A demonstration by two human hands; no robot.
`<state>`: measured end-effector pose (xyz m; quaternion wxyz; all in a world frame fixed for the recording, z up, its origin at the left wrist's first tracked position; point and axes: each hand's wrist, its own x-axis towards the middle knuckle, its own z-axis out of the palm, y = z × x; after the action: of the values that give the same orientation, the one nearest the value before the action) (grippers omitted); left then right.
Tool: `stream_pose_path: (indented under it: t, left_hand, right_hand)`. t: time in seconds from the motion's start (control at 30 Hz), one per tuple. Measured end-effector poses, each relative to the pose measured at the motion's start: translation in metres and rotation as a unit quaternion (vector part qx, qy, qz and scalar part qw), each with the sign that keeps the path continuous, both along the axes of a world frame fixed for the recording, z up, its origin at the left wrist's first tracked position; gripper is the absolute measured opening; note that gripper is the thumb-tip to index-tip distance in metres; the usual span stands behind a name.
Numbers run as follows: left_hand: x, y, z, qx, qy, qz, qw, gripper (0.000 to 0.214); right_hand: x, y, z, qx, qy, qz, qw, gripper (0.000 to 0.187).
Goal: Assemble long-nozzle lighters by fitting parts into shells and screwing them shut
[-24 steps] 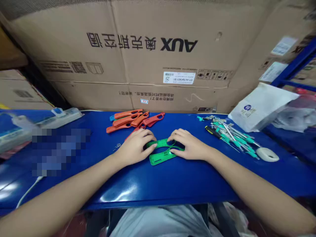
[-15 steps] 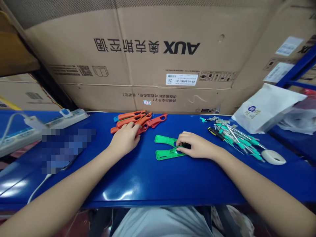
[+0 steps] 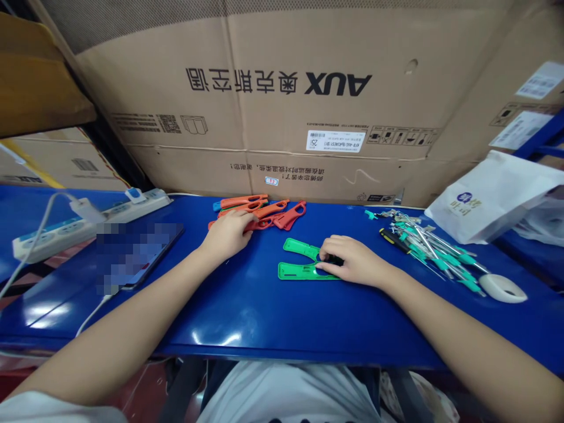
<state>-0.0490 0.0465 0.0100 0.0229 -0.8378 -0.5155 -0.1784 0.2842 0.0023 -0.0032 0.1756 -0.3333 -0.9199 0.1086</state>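
My right hand (image 3: 352,258) is closed, thumb and fingers pinching at the right ends of two green plastic lighter casing halves (image 3: 304,271). The halves lie on the blue table, spread in a V with their left ends apart; my fingers hide where they meet. Further back to the left, my left hand (image 3: 230,235) reaches over a pile of orange and red lighter casings (image 3: 275,207). Its fingers curl down round an orange casing in the pile, and the hand covers much of it. A bit of green and a blue tip show among them.
Metal rods with teal parts (image 3: 434,247) lie at the right, beside a black-and-yellow screwdriver (image 3: 393,239) and a white oval object (image 3: 502,288). A white bag (image 3: 489,197) stands behind. Leftward are a tablet (image 3: 152,258) and a power strip (image 3: 127,214). A cardboard box (image 3: 273,117) backs the table.
The camera view has turned slightly left. My left hand has shifted a little at the pile, and one orange casing now sits clear of its fingers. My right hand still pinches the green casing halves.
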Motion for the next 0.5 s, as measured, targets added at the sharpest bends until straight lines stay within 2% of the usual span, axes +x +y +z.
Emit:
stream_pose_path:
  t: [0.13, 0.23, 0.27, 0.33, 0.4, 0.5]
  left_hand:
    - [0.011, -0.011, 0.003, 0.025, -0.029, -0.032, 0.999, 0.018]
    - [0.023, -0.026, 0.005, 0.028, -0.077, -0.169, 0.982, 0.020]
    - [0.027, -0.030, 0.005, 0.015, -0.067, -0.204, 0.977, 0.021]
    - [0.034, -0.039, 0.004, -0.003, -0.049, -0.233, 0.971, 0.022]
    - [0.039, -0.045, 0.001, -0.017, -0.048, -0.243, 0.969, 0.024]
    - [0.043, -0.049, -0.002, -0.035, -0.055, -0.264, 0.962, 0.029]
  right_hand:
    - [-0.007, -0.002, 0.002, 0.013, -0.009, -0.022, 1.000, 0.022]
    - [0.001, 0.003, 0.011, 0.037, -0.015, -0.074, 0.997, 0.024]
    - [0.008, 0.005, 0.014, 0.049, -0.026, -0.109, 0.993, 0.025]
    - [0.030, 0.012, 0.022, 0.050, -0.076, -0.212, 0.973, 0.024]
    - [0.059, 0.019, 0.028, 0.008, -0.142, -0.344, 0.928, 0.025]
    - [0.106, 0.028, 0.037, -0.006, -0.147, -0.445, 0.883, 0.031]
